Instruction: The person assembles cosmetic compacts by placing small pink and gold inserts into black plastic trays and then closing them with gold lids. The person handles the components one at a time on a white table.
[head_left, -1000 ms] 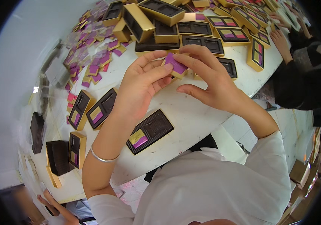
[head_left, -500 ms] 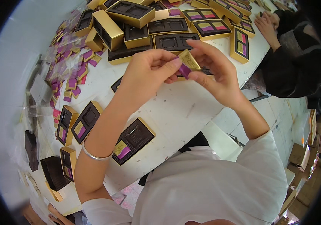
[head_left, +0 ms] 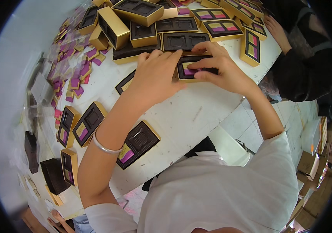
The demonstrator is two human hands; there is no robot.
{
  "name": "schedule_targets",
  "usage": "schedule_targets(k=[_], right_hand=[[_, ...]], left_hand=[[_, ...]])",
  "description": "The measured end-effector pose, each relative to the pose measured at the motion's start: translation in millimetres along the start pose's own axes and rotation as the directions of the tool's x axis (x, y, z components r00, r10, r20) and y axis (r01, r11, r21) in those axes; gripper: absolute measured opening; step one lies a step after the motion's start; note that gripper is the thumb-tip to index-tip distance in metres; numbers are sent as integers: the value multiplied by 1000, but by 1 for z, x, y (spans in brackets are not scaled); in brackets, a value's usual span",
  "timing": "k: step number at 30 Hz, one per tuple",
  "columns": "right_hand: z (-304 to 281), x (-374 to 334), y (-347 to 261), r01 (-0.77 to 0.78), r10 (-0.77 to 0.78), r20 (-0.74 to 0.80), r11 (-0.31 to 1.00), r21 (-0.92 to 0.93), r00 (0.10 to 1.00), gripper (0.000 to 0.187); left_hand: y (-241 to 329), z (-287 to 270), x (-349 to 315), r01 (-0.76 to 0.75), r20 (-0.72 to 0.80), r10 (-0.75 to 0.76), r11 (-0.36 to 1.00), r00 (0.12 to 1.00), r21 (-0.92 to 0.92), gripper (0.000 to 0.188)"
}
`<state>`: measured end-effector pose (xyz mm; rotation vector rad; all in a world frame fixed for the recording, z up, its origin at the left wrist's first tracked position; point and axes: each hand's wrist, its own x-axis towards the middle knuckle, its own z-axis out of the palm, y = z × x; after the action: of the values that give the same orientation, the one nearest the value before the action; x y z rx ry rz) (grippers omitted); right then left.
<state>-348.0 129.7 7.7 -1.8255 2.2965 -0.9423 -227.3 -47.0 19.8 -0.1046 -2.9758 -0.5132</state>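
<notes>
A gold box with a black tray (head_left: 181, 74) lies on the table in front of me. My left hand (head_left: 156, 77) closes round its left end, fingers at the far corner and thumb near the front edge. Inside the tray's left part sits a small gold-and-purple wrapped packet (head_left: 191, 71). The thumb and a finger of my right hand (head_left: 226, 70) are on that packet, its other fingers bent over the box's far edge. Partly behind my left wrist is another gold box (head_left: 124, 84). Nearer to me, one box (head_left: 144, 139) holds a single packet.
Gold boxes (head_left: 142, 11) with black trays are heaped at the back, some holding packets. Loose purple and pink packets (head_left: 73, 83) spread along the left. Several part-filled boxes (head_left: 90, 122) stand at the left. A co-worker's hand (head_left: 276, 33) rests on the table (head_left: 197, 112) at the right.
The packet, held up between both hands before, is now down in the box's tray. My left hand has let go of it and moved to the box's left end.
</notes>
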Motion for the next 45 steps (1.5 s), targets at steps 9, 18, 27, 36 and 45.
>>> schedule_targets(k=[9, 18, 27, 36, 45], right_hand=[[22, 15, 2, 47, -47, -193, 999, -6, 980, 16], [31, -20, -62, 21, -22, 15, 997, 80, 1000, 20], [53, 94, -121, 282, -316, 53, 901, 329, 947, 14], [221, 251, -125, 460, -423, 197, 861, -218, 884, 67], [233, 268, -135, 594, -571, 241, 804, -30, 785, 27]], left_hand=[[2, 4, 2, 29, 2, -29, 996, 1000, 88, 50], [-20, -48, -95, 52, -235, -89, 986, 968, -158, 43], [-40, -125, -194, 218, -563, -429, 889, 706, -403, 26], [-43, -171, -243, 56, -807, -501, 858, 314, -511, 24], [-46, -168, -234, 46, -808, -479, 868, 343, -495, 26]])
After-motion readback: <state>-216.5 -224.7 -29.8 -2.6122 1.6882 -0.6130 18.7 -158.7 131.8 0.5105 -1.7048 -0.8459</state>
